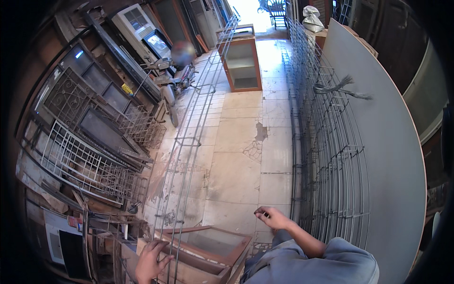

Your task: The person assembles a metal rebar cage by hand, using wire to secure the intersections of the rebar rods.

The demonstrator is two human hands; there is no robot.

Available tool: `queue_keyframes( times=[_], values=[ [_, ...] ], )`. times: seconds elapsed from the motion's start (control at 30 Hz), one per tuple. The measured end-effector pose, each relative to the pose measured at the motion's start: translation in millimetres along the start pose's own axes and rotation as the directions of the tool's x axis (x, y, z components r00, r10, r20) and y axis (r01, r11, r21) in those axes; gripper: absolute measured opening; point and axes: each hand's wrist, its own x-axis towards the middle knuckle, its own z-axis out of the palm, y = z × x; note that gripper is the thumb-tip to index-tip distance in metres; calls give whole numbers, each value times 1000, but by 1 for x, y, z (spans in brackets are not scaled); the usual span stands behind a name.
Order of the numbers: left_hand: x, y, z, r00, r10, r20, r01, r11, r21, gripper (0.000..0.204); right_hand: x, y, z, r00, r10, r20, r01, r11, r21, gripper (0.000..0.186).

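Note:
A long, narrow cage of thin steel bars [191, 142] stretches from the lower left toward the bright opening at the far end. My left hand [150, 260] is over the near end of its bars, thumb spread from the fingers. Whether it rests on the bars or hovers just above them is unclear. Beneath the bars near that hand stands a wooden frame with a pale panel [208, 240]. My right hand [272, 217] is held above the floor with curled fingers. A small dark spot shows between them, too small to name.
More rebar cages [331, 156] are stacked along the right, with a bundle of wire [343, 87] on top, beside a tall grey board [392, 156]. A wooden cabinet [257, 71] stands ahead on cracked floor tiles [236, 175]. Left are a motorcycle [170, 90] and metal grilles [85, 161].

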Motion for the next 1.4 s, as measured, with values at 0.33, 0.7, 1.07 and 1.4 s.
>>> queue_keyframes(
  times=[0.33,0.7,1.07,1.4],
  values=[
    [239,89,-27,974,211,82,-207,977,-59,45,92,-12,-167,972,128,-195,-110,989,100,28],
    [478,94,-21,920,377,103,-370,925,-80,45,315,-99,-304,914,-226,-337,284,950,133,24],
    [664,65,-88,967,252,-22,-244,906,-346,38,497,-131,-515,599,-105,-794,365,918,154,20],
    [884,147,-131,885,169,-434,-442,595,-671,39,677,-61,-671,717,-34,-696,265,937,227,26]
  ],
)
